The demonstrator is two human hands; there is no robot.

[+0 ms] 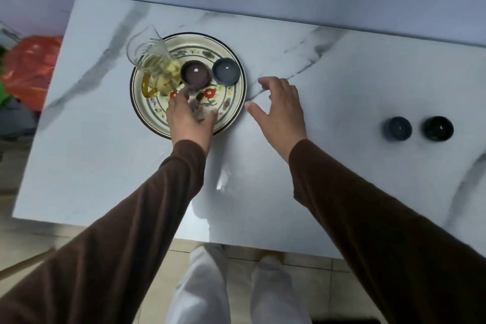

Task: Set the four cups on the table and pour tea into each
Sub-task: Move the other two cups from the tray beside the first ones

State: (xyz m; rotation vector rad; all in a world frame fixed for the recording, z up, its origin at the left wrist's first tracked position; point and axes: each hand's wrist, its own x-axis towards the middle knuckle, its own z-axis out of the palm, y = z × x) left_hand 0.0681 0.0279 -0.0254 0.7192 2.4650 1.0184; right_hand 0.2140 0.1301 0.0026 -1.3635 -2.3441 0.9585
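Note:
A floral plate (231, 110) on the marble table holds a glass pitcher of tea (152, 66), a brown cup (196, 73) and a grey-blue cup (225, 71). Two more cups stand on the table at the right: a dark blue cup (397, 128) and a black cup (438, 128). My left hand (188, 116) hovers over the plate's near side, fingers spread, just short of the brown cup and holding nothing. My right hand (280, 108) is open above the table beside the plate's right rim.
The marble table (105, 166) ends at a wall behind. An orange plastic bag (29, 66) lies off the table's left edge. My white-trousered legs (231, 284) stand at the table's front edge on a tiled floor.

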